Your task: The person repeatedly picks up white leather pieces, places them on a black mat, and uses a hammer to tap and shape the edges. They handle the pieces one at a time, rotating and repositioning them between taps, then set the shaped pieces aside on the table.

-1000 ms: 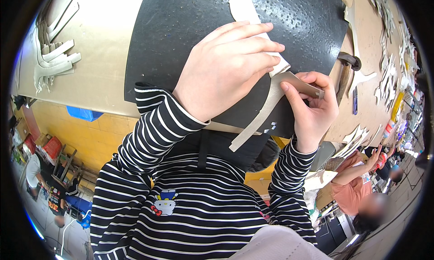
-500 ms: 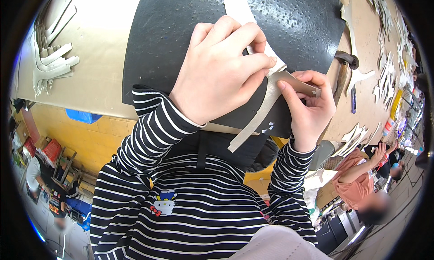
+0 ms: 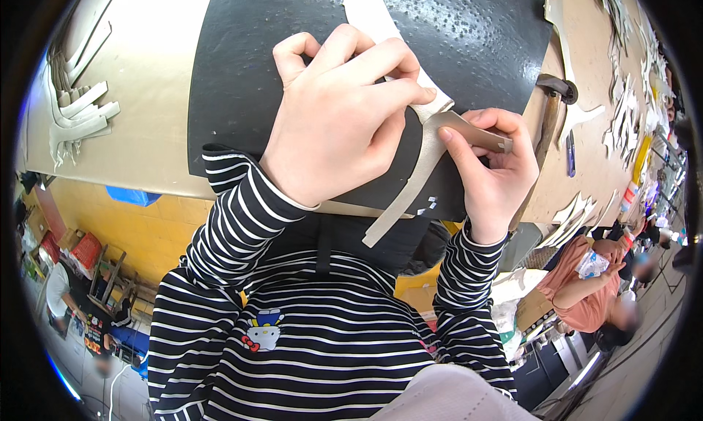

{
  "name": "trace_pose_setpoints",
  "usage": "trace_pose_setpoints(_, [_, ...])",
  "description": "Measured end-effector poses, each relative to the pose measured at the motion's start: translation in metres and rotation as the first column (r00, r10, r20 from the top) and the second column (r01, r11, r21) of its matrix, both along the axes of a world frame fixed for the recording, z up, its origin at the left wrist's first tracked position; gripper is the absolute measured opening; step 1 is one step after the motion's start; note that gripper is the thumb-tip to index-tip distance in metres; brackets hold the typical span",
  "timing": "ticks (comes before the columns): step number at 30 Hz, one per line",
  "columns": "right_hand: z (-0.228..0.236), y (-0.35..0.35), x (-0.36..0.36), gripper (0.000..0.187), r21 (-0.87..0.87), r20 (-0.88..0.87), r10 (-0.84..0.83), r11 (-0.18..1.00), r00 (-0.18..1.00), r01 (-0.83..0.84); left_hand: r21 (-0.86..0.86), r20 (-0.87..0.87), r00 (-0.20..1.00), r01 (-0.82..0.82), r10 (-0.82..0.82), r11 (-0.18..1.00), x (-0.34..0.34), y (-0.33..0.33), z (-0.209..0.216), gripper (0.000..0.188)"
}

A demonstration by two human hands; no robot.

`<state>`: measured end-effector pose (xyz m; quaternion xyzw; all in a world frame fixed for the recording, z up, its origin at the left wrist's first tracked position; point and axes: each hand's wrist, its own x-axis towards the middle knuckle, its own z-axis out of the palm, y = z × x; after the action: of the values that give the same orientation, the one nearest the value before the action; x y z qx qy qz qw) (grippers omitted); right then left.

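A long pale leather piece (image 3: 368, 12) lies over a black rubber mat (image 3: 253, 51). My left hand (image 3: 340, 121) rests over its near end, thumb and index finger closed on the edge, other fingers curled. Against that end sits a forked beige leather strip (image 3: 410, 192). One arm of the strip hangs down toward the table edge. Its other arm, showing a brown side, is pinched between the thumb and fingers of my right hand (image 3: 501, 173). The exact overlap of the two pieces is partly hidden by my left fingertips.
Right of the mat lie a hammer (image 3: 558, 90), a blue pen (image 3: 570, 157) and cut leather pieces (image 3: 624, 121). More pale strips (image 3: 84, 117) are stacked at the left. Small white scraps (image 3: 428, 205) sit on the mat's near edge. A person in a salmon top (image 3: 578, 282) is beyond, at right.
The view has shifted slightly, so the mat and pieces sit further left. The left thumb and fingers are spread a little differently; both hands stay at the leather joint.
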<state>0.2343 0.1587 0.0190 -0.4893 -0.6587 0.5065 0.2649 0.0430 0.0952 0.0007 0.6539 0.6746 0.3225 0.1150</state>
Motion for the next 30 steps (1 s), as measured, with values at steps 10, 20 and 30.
trace_pose_setpoints(10, [-0.004,-0.001,0.000,0.026,0.055,0.008,-0.004,0.998,1.000,0.004,-0.076,0.084,0.996,0.010,-0.003,0.997,0.000,0.002,0.006,0.026])
trace_pose_setpoints(20, [-0.003,-0.004,-0.001,0.026,0.073,0.031,-0.020,0.997,0.999,0.017,-0.167,0.135,0.986,-0.074,0.097,0.983,0.012,0.004,0.012,0.027])
trace_pose_setpoints(30, [-0.004,-0.004,-0.004,0.024,0.120,0.063,-0.024,0.993,0.998,0.016,-0.223,0.165,0.978,-0.088,0.127,0.971,0.014,0.006,0.017,0.026])
